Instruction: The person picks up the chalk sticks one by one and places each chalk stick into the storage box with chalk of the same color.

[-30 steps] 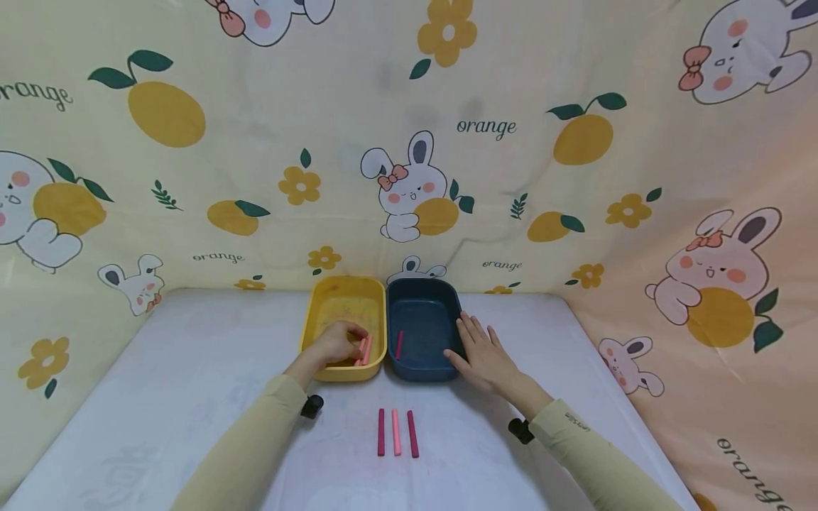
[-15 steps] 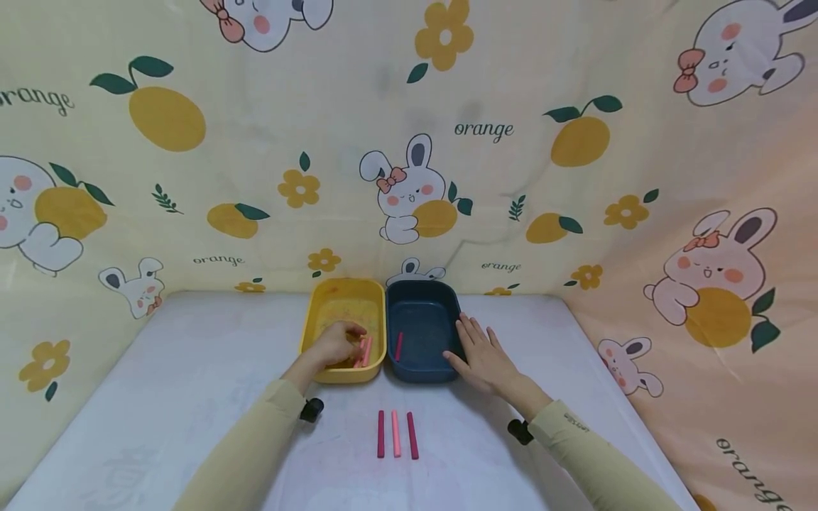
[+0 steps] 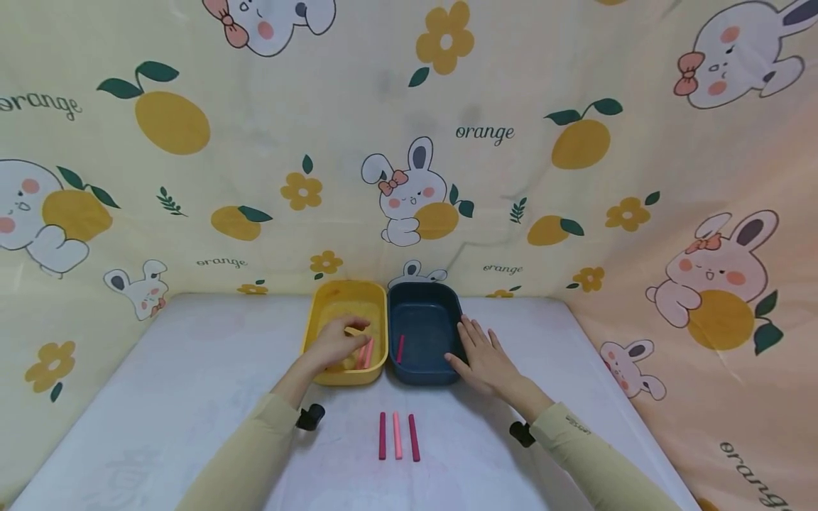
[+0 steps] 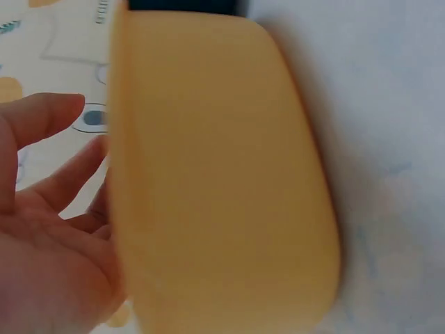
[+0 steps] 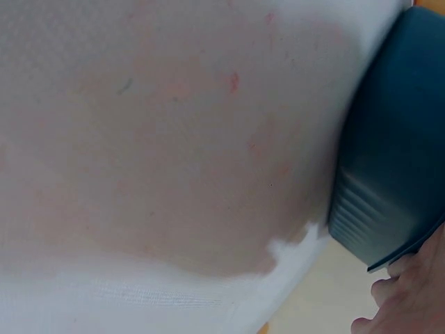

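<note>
My left hand [image 3: 335, 342] reaches into the yellow bin [image 3: 307, 333] with thumb and fingers apart. Pink crayon-like sticks [image 3: 368, 353] lie in that bin beside its fingertips. In the left wrist view, the hand [image 4: 55, 243] shows a gap between thumb and fingers and is partly hidden by the bin's yellow wall [image 4: 222, 167]. Fingers extended, my right hand [image 3: 488, 362] rests against the right rim of the dark blue bin [image 3: 428, 376]. One crimson stick [image 3: 400, 349] lies inside the blue bin. The right wrist view catches part of the hand [image 5: 410, 299] at the bin.
In front of the bins, a crimson stick [image 3: 382, 436], a pink stick [image 3: 397, 436] and another crimson stick [image 3: 415, 438] lie in a row on the white tablecloth [image 3: 486, 468]. A printed curtain [image 3: 345, 220] hangs behind the table and along its sides.
My left hand has lifted slightly and opened its thumb away from its fingers above the pink sticks. The right hand stays at the blue bin.
</note>
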`<state>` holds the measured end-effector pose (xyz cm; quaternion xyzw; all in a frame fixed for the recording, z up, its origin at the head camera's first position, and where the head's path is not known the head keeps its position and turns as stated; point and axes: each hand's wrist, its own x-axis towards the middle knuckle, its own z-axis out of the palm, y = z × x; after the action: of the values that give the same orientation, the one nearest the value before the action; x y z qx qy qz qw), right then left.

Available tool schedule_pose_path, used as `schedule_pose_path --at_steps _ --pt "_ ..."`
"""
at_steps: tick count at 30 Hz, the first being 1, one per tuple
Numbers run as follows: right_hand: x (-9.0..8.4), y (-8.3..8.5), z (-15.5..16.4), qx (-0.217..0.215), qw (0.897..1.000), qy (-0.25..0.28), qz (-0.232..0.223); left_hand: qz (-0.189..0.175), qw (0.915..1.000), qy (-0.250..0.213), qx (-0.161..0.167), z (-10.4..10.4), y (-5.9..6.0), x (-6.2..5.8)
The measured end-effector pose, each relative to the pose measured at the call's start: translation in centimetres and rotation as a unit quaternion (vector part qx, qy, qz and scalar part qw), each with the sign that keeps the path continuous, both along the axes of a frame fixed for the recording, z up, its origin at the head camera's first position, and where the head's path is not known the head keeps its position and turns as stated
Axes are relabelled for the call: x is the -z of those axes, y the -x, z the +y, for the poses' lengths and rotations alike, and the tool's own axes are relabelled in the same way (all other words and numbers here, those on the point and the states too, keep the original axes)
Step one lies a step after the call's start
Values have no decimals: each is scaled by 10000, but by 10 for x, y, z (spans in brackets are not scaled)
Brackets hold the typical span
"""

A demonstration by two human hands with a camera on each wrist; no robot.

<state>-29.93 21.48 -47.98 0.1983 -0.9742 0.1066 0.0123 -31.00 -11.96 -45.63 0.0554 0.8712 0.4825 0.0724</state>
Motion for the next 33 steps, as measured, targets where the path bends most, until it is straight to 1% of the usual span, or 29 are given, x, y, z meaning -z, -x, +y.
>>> schedule_pose_path --at_steps 3,9,15,19,28,30,33 --pt "0 0 0 22 10000 -40 -8 190 9998 6 1 2 -6 -7" --pt "1 0 1 37 9999 -95 -22 496 9987 -145 45 5 -24 -22" --pt "1 0 1 14 10000 -50 -23 975 9949 -237 115 11 -43 -28" --pt "2 0 1 17 10000 -40 -27 1244 9921 -143 106 16 -56 -27" --pt "3 0 2 -6 10000 -31 -10 1488 9885 -246 133 26 -84 -15" --pt "3 1 2 -9 10000 -33 0 1501 9879 -330 183 28 -89 -13" --pt "3 1 2 -10 10000 -25 9 1344 9894 -478 268 30 -96 -8"
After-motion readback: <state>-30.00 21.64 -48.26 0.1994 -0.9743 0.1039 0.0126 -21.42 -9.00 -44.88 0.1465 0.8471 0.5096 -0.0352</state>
